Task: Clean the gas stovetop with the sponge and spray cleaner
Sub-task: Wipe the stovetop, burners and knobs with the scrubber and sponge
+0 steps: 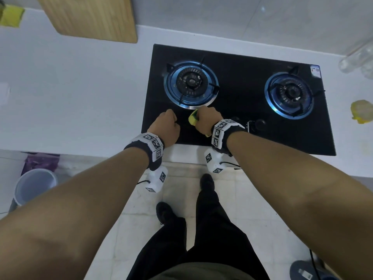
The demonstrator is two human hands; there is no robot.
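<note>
- Our right hand (204, 122) grips the yellow sponge (193, 117) on the hob (242, 122), near its front edge, below the left burner (190, 84)
- Our left hand (165, 126) rests beside it, fist curled, holding nothing

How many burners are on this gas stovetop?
2. The left burner sits just beyond the right hand, which grips the sponge. The right burner is near the stovetop's right edge. None looks hidden.

stovetop (238, 81) sticker (315, 71): print too small.
</note>
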